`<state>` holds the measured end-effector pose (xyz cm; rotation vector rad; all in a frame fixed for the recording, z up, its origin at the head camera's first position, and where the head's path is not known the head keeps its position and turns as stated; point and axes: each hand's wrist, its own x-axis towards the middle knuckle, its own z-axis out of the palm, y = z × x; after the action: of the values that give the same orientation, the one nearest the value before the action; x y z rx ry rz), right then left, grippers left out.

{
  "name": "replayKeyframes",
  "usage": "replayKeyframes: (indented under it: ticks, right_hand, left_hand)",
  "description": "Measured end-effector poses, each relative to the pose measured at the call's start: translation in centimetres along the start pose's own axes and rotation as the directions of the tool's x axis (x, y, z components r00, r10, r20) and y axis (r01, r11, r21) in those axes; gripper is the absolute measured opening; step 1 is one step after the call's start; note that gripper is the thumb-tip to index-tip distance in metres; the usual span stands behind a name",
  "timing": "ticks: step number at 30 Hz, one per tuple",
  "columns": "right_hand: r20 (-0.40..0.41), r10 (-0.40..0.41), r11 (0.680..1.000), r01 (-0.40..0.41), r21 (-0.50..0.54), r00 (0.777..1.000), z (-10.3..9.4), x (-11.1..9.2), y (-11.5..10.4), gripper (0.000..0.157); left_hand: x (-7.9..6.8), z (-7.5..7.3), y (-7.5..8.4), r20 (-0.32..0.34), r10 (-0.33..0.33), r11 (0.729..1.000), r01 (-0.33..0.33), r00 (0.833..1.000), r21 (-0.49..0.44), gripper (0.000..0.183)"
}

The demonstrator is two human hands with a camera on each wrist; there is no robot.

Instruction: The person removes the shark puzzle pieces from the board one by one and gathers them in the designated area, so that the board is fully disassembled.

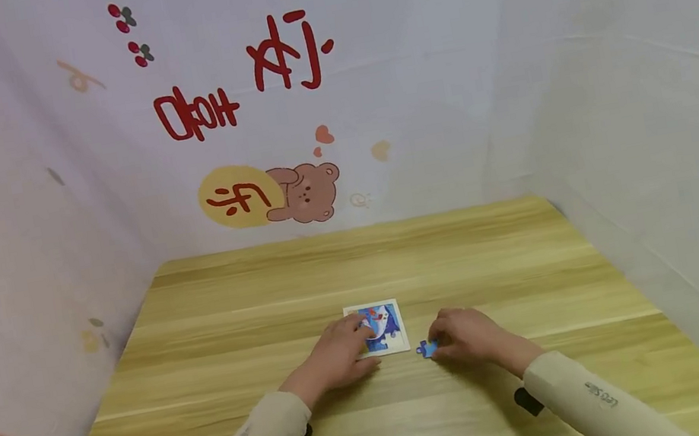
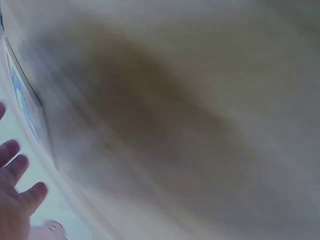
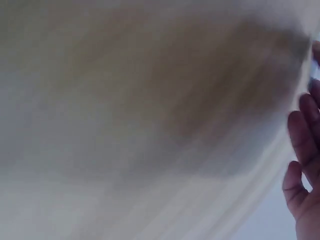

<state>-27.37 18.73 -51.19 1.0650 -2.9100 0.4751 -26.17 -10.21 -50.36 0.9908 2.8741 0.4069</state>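
Note:
A small square jigsaw puzzle [image 1: 390, 316] in a white frame lies on the table, with a blue-and-white picture and a pale gap at its lower right. My left hand [image 1: 339, 352] is at its left side, the fingers loosely bent over the picture and the thumb near the front edge. In the left wrist view its fingers are spread, beside the puzzle board [image 2: 25, 100]. Just right of the puzzle, my right hand [image 1: 469, 335] pinches a blue puzzle piece [image 1: 425, 349] between thumb and fingers. The right wrist view shows only part of this hand [image 3: 305, 165], at the right edge.
The wood-grain table [image 1: 216, 333] extends around both hands. A white cloth backdrop [image 1: 433, 134] with a printed bear [image 1: 307, 193] and red characters rises behind it, and pale cloth walls flank both sides. Dark straps show at both wrists.

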Motion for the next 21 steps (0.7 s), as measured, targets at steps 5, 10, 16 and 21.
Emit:
replayKeyframes:
  ticks: [5,10,16,21]
  right_hand:
    - [-0.057,-0.034,0.999,0.032,-0.035,0.998,0.6,3.0,-1.8,0.025]
    - [0.001,-0.021,0.992,0.021,-0.126,1.000,1.7,4.1,-2.7,0.034]
    - [0.022,0.036,0.992,-0.033,-0.119,0.999,1.8,4.0,-2.7,0.044]
    - [0.037,0.041,0.996,-0.038,-0.087,0.998,2.0,4.1,-2.3,0.046]
  left_hand:
    - [-1.0,0.4,-0.8,-0.081,-0.019,1.000,0.020,0.997,0.008,0.038]
    - [-1.0,1.2,-0.5,-0.068,0.120,0.990,-0.115,0.990,0.081,0.041]
    - [-0.1,2.0,0.8,0.015,0.118,0.972,-0.119,0.993,0.204,0.050]
    - [0.4,1.8,1.1,0.091,0.076,0.974,-0.093,0.993,0.206,0.046]
